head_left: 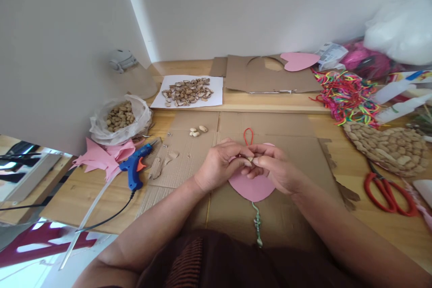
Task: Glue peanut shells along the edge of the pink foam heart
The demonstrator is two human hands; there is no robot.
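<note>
My left hand (pixel 221 163) and my right hand (pixel 277 168) meet over a pink paper cutout (pixel 253 190). Between their pinched thumbs and fingers is a small tan peanut (pixel 250 159), mostly covered by the fingertips. A red cord loop (pixel 249 136) sticks out beyond the cutout's far edge, and a green twisted cord (pixel 257 224) hangs from its near edge. Part of the cutout is hidden under my hands. Several whole peanuts (pixel 195 132) lie on the cardboard (pixel 189 173) to the far left of my hands.
Left are a blue glue gun (pixel 135 166), pink scraps (pixel 101 157) and a bag of peanuts (pixel 130 128). White paper (pixel 158 99) bears peanut shells (pixel 189 91). Right are red-handled scissors (pixel 388 193), a peanut-shell-covered piece (pixel 388 146), colourful cords (pixel 351 96) and bottles (pixel 401 110).
</note>
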